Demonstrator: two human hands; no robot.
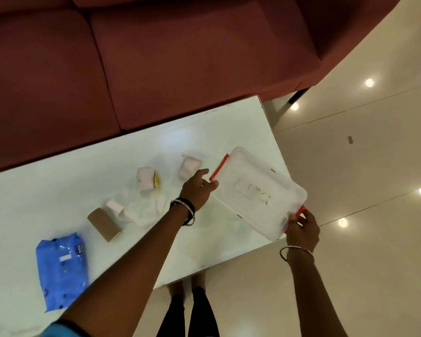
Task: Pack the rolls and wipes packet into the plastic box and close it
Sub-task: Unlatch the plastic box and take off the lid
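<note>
A clear plastic box (258,190) with its lid on and red clips (218,167) lies at the right end of the white table (58,186). My left hand (197,188) grips its near-left edge beside one red clip. My right hand (301,228) holds the box's right end at the other red clip. Two pale wrapped rolls (145,181) (188,166) lie left of the box. A small white roll (116,206), a brown cardboard tube (104,224) and crumpled white tissue (144,210) sit nearer me. The blue wipes packet (61,269) lies at the near left.
A dark red sofa (156,57) runs along the table's far side. Glossy cream floor (362,154) with light reflections lies to the right. My legs and feet (190,307) stand at the table's near edge. The box overhangs the table's right corner.
</note>
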